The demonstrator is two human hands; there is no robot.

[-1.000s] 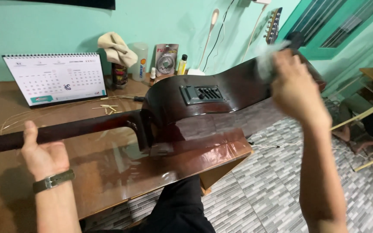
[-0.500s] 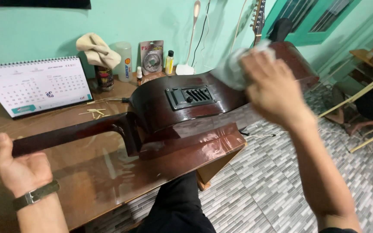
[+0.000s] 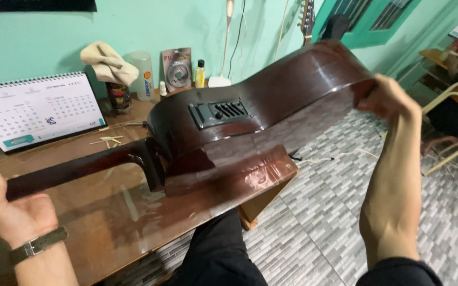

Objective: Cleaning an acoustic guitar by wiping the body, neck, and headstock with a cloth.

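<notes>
Turquoise walls back a glossy brown desk (image 3: 107, 233) that fills the lower left of the frame, with grey patterned floor tiles at lower right. Across the middle lies a dark reddish-brown guitar (image 3: 271, 106), resting on its side: its body reaches toward the upper right, past the desk edge and over the floor, while its neck runs to the left edge, a black control panel (image 3: 219, 112) facing up on the side. My left hand (image 3: 14, 217), at lower left and wearing a wristwatch, is wrapped around the neck, fingers closed on it from below. My right hand (image 3: 390, 100), at upper right, presses against the far end of the body with fingers curled; whether it pinches anything between them I cannot tell. Behind, at upper left, stand a desk calendar (image 3: 33, 111), a folded beige cloth (image 3: 107, 62) atop a dark jar, a frosted cup and small bottles. Risk, as I judge it: much of the body overhangs the desk, so a slackened hold on the neck could let it tip toward the tiles; a wide swing could also sweep the neck into the calendar.
</notes>
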